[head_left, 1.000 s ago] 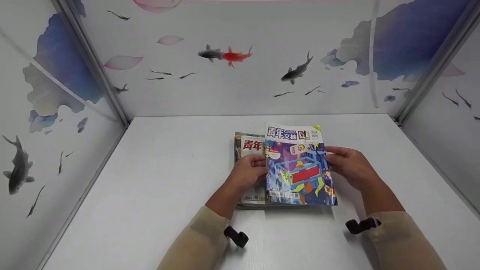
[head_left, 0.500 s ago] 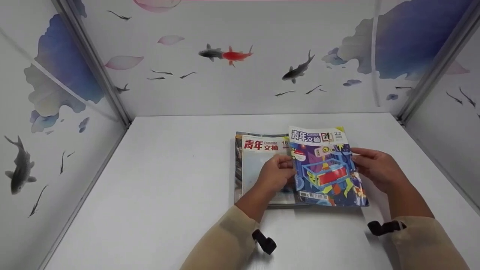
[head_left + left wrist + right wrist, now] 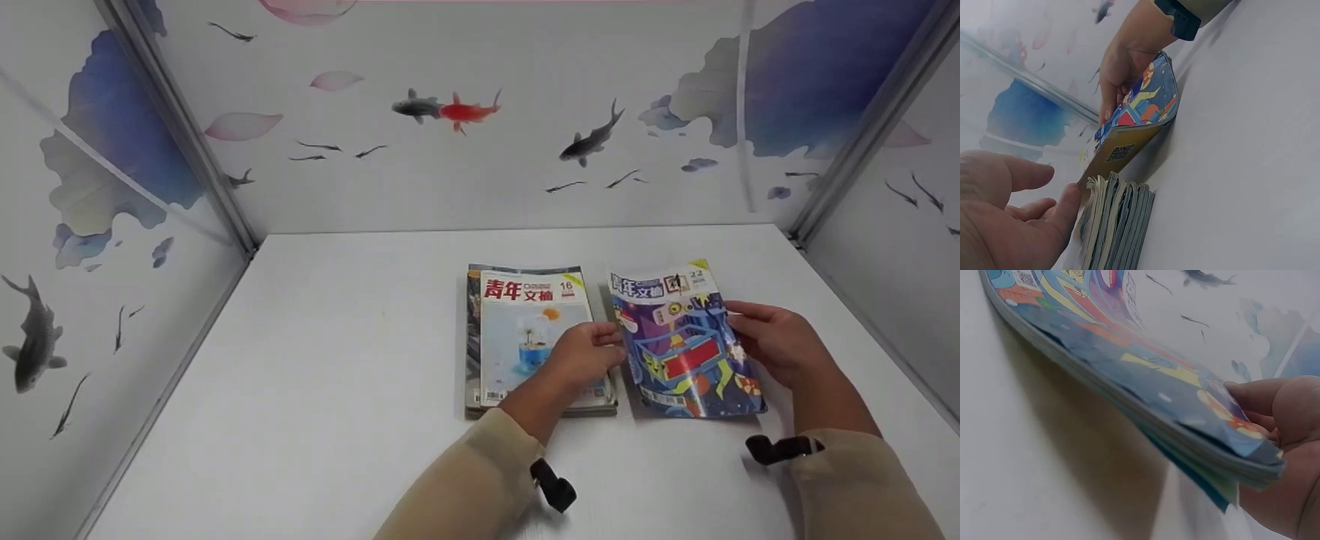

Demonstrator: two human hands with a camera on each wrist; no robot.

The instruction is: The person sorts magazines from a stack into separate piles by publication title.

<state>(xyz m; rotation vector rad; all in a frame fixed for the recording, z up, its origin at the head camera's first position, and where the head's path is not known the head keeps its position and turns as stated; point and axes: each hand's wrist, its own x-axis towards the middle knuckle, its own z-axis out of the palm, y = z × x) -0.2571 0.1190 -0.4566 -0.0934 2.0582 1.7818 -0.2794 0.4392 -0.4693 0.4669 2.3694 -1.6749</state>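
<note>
A magazine (image 3: 686, 352) with a blue and purple illustrated cover is held just above the table, to the right of a magazine stack. My right hand (image 3: 780, 341) pinches its right edge; the right wrist view shows the thumb on top and the pages (image 3: 1216, 481) sagging slightly apart. At the magazine's left edge is my left hand (image 3: 577, 364), its thumb apart from the fingers in the left wrist view, fingertips touching or nearly touching the spine. The stack (image 3: 1120, 225) lies beneath that hand. Its top magazine (image 3: 510, 322) has a pale cover with red title characters.
The white table (image 3: 337, 360) extends left of the stack and in front of it. Painted panels enclose it: a back wall (image 3: 480, 172) with fish motifs and side walls. Each sleeve carries a black wrist camera (image 3: 553, 486).
Both hands have moved right with the blue and purple magazine, taking it off the stack. The pale cover beneath is now exposed. My left hand's thumb and fingers lie nearer the magazine's left edge.
</note>
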